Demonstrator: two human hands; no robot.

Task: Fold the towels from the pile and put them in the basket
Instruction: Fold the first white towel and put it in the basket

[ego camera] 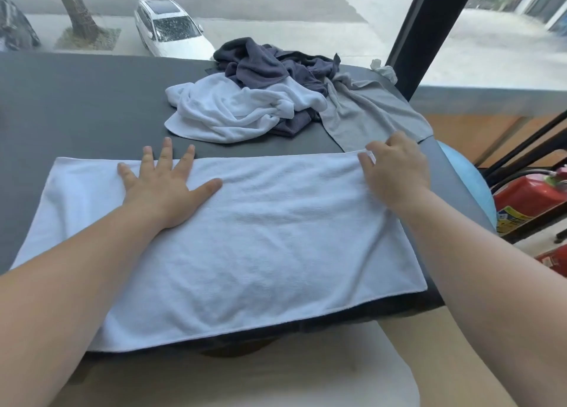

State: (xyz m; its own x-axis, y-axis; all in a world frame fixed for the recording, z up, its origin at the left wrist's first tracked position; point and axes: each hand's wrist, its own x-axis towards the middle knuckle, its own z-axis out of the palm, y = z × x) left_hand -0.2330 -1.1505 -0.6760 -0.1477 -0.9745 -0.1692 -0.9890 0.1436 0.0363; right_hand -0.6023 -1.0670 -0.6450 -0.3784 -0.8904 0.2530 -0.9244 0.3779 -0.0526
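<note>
Street-front room, big window (506, 54) onto parked car (171, 28), fire extinguishers (527, 195)

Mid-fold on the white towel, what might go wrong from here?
The right hand pinches the white towel at its far corner, right beside the grey towel; it might drag that along.
The white towel's near edge sits at the table edge, so it may slide off once the left hand lifts.

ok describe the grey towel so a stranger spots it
On the dark table, find the crumpled pile near its far edge. The light grey towel spreads from the pile's right side, flatter than the bunched white towel and navy towels.
</note>
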